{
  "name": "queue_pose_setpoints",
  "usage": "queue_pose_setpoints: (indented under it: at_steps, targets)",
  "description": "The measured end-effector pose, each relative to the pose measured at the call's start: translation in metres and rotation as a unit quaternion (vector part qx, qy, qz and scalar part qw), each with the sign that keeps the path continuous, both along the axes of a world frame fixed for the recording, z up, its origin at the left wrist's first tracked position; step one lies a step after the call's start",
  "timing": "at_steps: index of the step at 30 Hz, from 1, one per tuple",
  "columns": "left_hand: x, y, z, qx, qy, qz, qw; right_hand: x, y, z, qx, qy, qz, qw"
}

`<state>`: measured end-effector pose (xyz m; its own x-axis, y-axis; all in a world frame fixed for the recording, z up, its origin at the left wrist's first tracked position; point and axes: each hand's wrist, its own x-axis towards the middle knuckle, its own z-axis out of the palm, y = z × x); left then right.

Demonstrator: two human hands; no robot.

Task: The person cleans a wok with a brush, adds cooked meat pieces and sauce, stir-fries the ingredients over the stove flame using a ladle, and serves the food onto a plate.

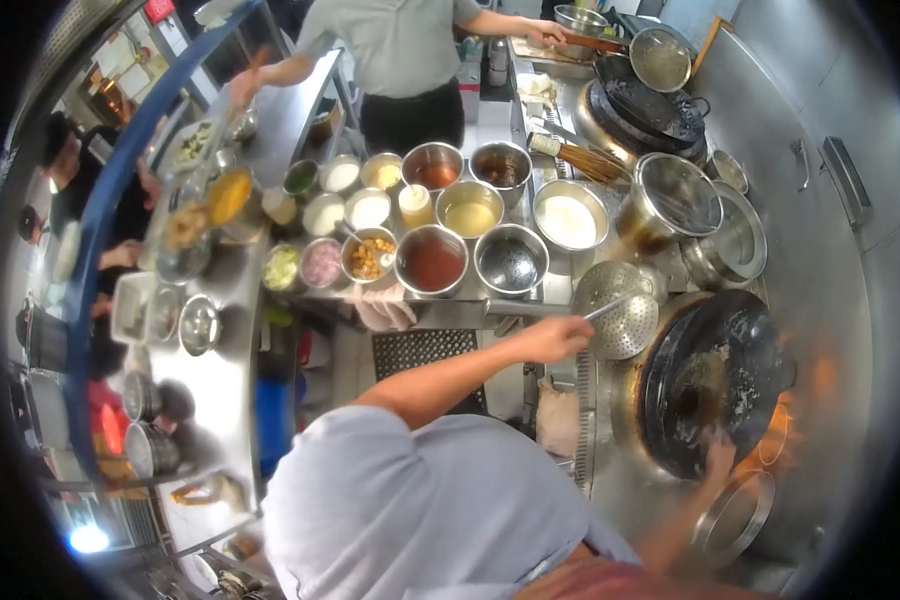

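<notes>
Left hand (560, 338): fingers closed around the slim metal handle (610, 305), which runs over the perforated strainer (610, 330).
Right hand (716, 456): blurred, at the wok's lower edge; cannot tell whether its fingers grip it or are apart.
Wok (710, 385): on the burner, right of the left fingers and just above the right ones in view, dark inside with pale patches.
In the way: the strainer, between the left fingers and the wok.
Flames (782, 425): orange, near the right fingers, by the wok's edge.
Round metal vessel (735, 512): below the right fingers in view.
Containers: past the left fingers, a bowl of red sauce (431, 259), a bowl of dark liquid (511, 259) and a bowl of white contents (570, 216) on the surface (450, 303).
Brush (592, 160): farther, near the second wok (650, 110).
Co-worker (400, 45): farthest, arms spread, one hand at a long handle.
</notes>
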<state>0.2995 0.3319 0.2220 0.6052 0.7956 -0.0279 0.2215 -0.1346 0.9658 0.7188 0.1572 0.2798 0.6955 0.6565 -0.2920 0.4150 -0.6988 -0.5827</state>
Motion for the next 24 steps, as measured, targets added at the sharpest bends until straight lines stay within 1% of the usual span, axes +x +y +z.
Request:
queue_pose_setpoints:
  at_steps: [1,2,3,4,5,6,8,9,10,11,12,13,14,15,16,17,18,19,20,21,22,23,24]
  targets:
    - [0.012,0.003,0.004,-0.002,0.000,-0.004,1.000,0.018,0.013,-0.035,0.055,0.007,-0.009,0.998]
    - [0.023,0.006,0.014,-0.032,-0.002,-0.050,0.998,0.034,0.025,-0.063,0.109,0.011,-0.018,0.994]
    - [0.028,0.006,0.019,-0.061,-0.002,-0.095,0.994,-0.008,0.036,-0.039,0.029,-0.124,0.017,0.992]
    - [0.028,0.002,0.012,0.055,0.012,-0.076,0.995,-0.037,0.030,-0.031,0.016,-0.180,0.038,0.983]
    - [0.018,-0.006,-0.001,0.055,0.009,-0.075,0.996,-0.057,0.021,-0.026,-0.003,-0.237,0.061,0.970]
    - [0.002,-0.011,-0.015,0.047,0.003,-0.085,0.995,-0.065,0.006,-0.016,0.000,-0.240,0.065,0.968]
    - [-0.002,-0.005,-0.019,0.049,-0.002,-0.090,0.995,-0.065,-0.022,0.001,-0.014,-0.108,0.128,0.986]
    - [0.000,-0.007,-0.018,-0.005,0.039,-0.097,0.994,-0.058,-0.005,0.010,-0.015,-0.107,0.131,0.986]
    - [0.001,-0.018,-0.017,-0.068,0.084,-0.112,0.988,-0.044,0.013,0.019,-0.048,-0.099,0.100,0.989]
    - [0.008,-0.020,-0.010,-0.070,0.089,-0.123,0.986,-0.030,0.021,0.021,-0.076,-0.092,0.062,0.991]
    - [0.022,-0.020,0.002,-0.020,0.027,-0.142,0.989,-0.017,0.022,0.004,-0.077,-0.090,0.051,0.992]
    - [0.034,-0.021,0.009,0.030,-0.039,-0.155,0.987,-0.006,0.030,-0.022,0.012,-0.065,0.032,0.997]
    - [0.039,-0.021,-0.002,0.009,-0.056,-0.161,0.985,-0.001,0.043,-0.034,0.105,-0.040,0.022,0.993]
    - [0.031,-0.020,0.004,0.020,-0.055,-0.153,0.987,-0.021,0.041,-0.028,0.061,-0.087,0.038,0.994]
    - [0.017,-0.025,0.012,-0.039,-0.038,-0.151,0.987,-0.042,0.024,-0.020,0.013,-0.136,0.055,0.989]
    - [0.007,-0.032,0.015,-0.100,-0.022,-0.144,0.984,-0.034,-0.005,-0.024,0.031,-0.131,0.123,0.983]
    - [0.006,-0.028,-0.002,-0.073,-0.036,-0.151,0.985,-0.016,-0.010,-0.034,0.042,-0.126,0.169,0.977]
    - [0.010,-0.020,0.008,-0.007,-0.044,-0.145,0.988,0.002,-0.014,-0.042,0.054,-0.119,0.213,0.968]
    - [0.020,-0.019,0.023,0.047,-0.049,-0.149,0.986,0.046,-0.009,-0.050,0.022,-0.016,0.155,0.987]
    - [0.036,-0.011,0.043,0.059,-0.029,-0.185,0.980,0.069,-0.016,-0.057,-0.012,0.084,0.084,0.993]
    - [0.043,-0.013,0.070,0.052,-0.069,-0.169,0.982,0.036,0.004,-0.032,0.011,0.116,-0.016,0.993]
    - [0.053,-0.015,0.076,0.047,-0.069,-0.168,0.982,-0.004,0.029,0.001,0.035,0.144,-0.115,0.982]
    - [0.062,-0.016,0.078,-0.020,-0.087,-0.166,0.982,-0.006,0.027,-0.006,0.029,0.142,-0.111,0.983]
